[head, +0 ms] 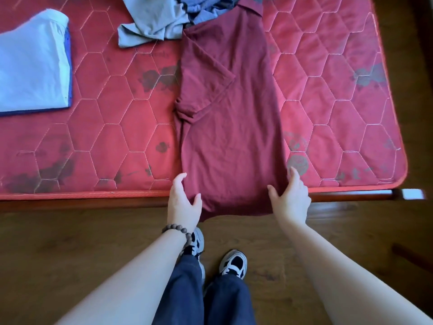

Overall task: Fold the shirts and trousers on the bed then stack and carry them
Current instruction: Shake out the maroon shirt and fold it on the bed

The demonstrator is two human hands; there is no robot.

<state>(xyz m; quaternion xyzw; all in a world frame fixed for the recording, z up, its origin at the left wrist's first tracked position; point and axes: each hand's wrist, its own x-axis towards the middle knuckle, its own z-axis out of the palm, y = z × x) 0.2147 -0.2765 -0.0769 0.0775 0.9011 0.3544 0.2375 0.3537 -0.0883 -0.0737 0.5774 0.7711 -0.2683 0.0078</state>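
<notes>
Both hands (234,202) spread, fingers relaxed, at maroon polo shirt's (229,113) hem; no legible writing.

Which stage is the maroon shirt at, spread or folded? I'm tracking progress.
Partly folded: the maroon shirt lies as a narrow strip, one sleeve turned across it, hem overhanging.

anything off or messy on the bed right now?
Yes. The maroon polo shirt hangs its hem past the mattress edge, between the left hand and right hand. A crumpled pile of grey-blue clothes overlaps its collar end. Dark blotches mark the mattress, stains or faded print.
</notes>
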